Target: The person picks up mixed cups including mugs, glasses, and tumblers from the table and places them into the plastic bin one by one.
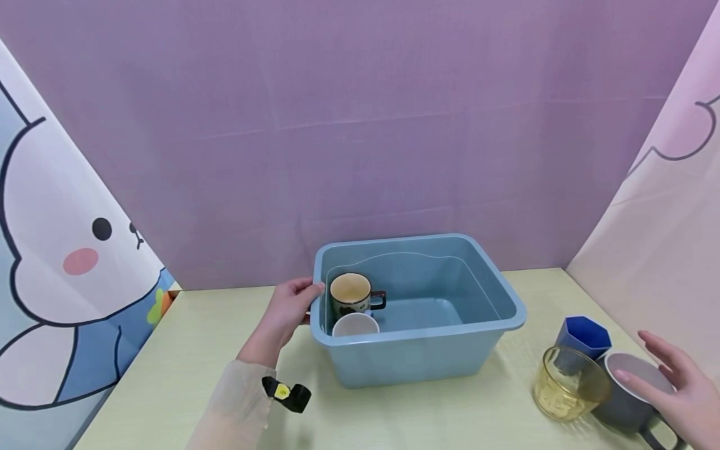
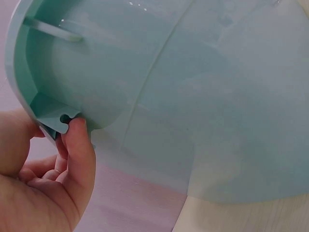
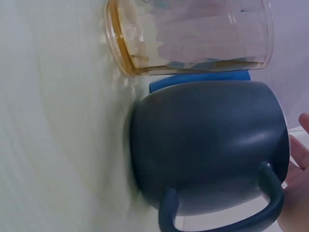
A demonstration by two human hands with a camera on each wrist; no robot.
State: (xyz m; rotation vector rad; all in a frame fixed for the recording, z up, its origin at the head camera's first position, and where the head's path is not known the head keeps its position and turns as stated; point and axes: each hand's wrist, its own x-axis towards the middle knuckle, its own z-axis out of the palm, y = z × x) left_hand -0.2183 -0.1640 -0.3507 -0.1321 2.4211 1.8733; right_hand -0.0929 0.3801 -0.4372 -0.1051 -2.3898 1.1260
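Note:
My left hand (image 1: 288,307) grips the left rim of a light blue plastic basin (image 1: 416,355). In the left wrist view, its fingers (image 2: 79,150) curl under the basin's lip. At the right, my right hand (image 1: 683,384) hovers over a dark grey mug (image 1: 619,403), fingers spread and thumb above the mug's opening. The right wrist view shows this mug's handle (image 3: 227,224) and fingers beyond its rim. Inside the basin, a cream-lined mug with a dark handle (image 1: 350,289) stands near the left wall, and a white cup (image 1: 355,325) sits in front of it.
A yellowish clear glass (image 1: 568,387) stands beside the grey mug, with a blue angular cup (image 1: 585,337) behind them. All are on a pale wooden table (image 1: 169,375). A purple cloth (image 1: 360,137) hangs behind, with printed cloths at both sides.

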